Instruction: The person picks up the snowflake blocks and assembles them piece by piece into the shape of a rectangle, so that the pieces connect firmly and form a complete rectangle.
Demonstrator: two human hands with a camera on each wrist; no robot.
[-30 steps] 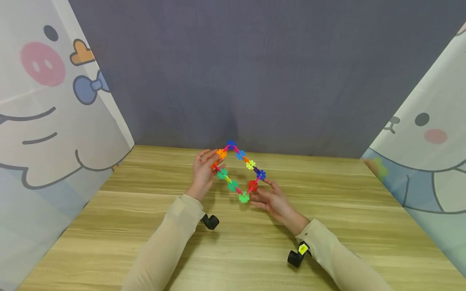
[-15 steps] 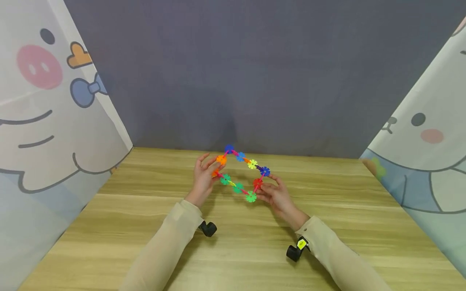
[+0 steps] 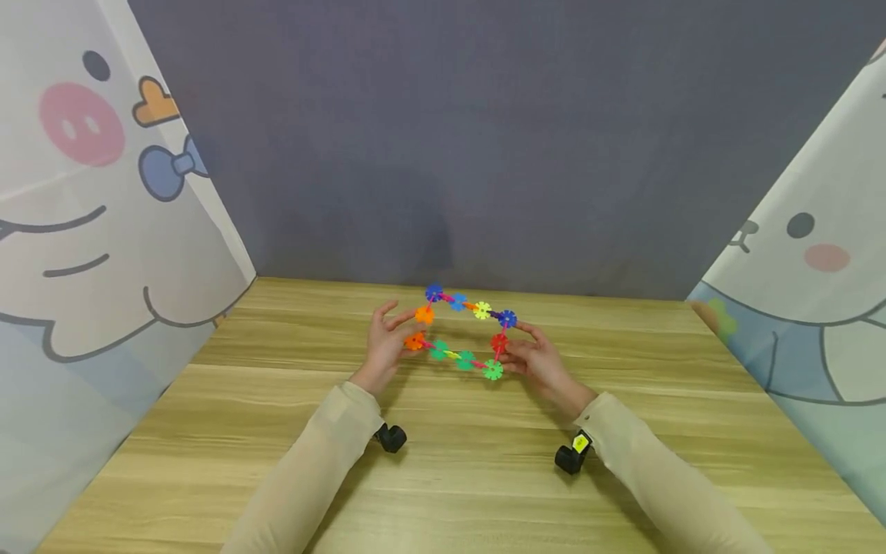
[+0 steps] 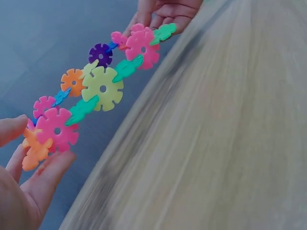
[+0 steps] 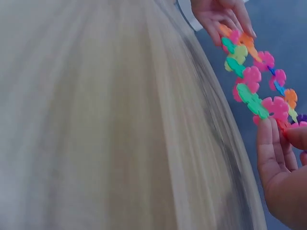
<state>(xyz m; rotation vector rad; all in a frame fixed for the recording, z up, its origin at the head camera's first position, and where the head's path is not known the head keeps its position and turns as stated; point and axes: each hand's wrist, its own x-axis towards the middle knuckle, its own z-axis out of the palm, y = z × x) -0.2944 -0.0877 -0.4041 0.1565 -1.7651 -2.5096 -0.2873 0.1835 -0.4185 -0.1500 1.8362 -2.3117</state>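
A closed ring of snowflake building discs (image 3: 482,310) hangs over the table between both hands. Its notched plastic discs are blue, yellow, orange, red, green and pink, slotted edge to edge. At the ring's left end, my left hand (image 3: 386,342) pinches it by the orange discs (image 3: 414,341). My right hand (image 3: 543,365) grips the other end at the red disc (image 3: 500,343). In the left wrist view a pale yellow disc (image 4: 102,89) sits mid-chain, with the left thumb and fingers around an orange disc (image 4: 36,149). The right wrist view shows right fingertips against a red disc (image 5: 283,125).
A wood-grain table (image 3: 457,477) lies under the hands, with a dark grey panel (image 3: 443,138) behind it. Cartoon-printed panels (image 3: 104,285) stand at either side. A black camera (image 3: 393,438) is strapped to each wrist.
The ring has turned from a tilted diamond to a wider, flatter shape. My right hand has shifted right and slightly up with its end; the ring's far blue corner has come lower.
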